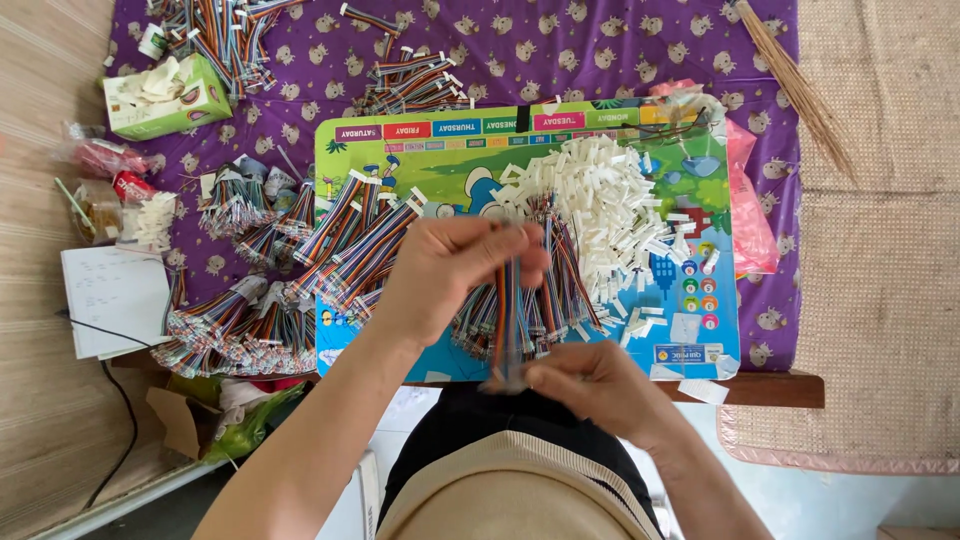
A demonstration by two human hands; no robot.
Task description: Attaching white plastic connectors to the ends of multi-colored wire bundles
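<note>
- Fingers of the left hand [450, 275] are curled narrow around the upper end of a rainbow ribbon cable [508, 310], pinching it above the board.
- Fingers of the right hand [585, 385] are closed on the lower end of the same cable, near the table's front edge; the cable runs roughly straight between the two hands and is slightly blurred.
- The cable hangs over a colourful cartoon board [430, 175] that lies on a purple patterned cloth [600, 50].
- Just behind the held cable lies a loose bundle of similar cables [560, 290], their connector ends fanned toward the person.
- To the right of that bundle sits a heap of small white plastic connector housings [610, 210], spread over the board's right half.
- To the left of the left hand, more multicoloured cables [350, 240] lie in sheaves across the board's left edge, and further tied bunches [230, 325] sit on the cloth beside it.
- A green tissue box [165, 95] stands at the cloth's upper left corner; a white notepad [115, 300] lies at the left, partly off the cloth.
- A pink plastic bag [750, 215] lies against the board's right edge.
- A thin bundle of straw sticks [800, 90] rests at the upper right on a woven mat [880, 250].
</note>
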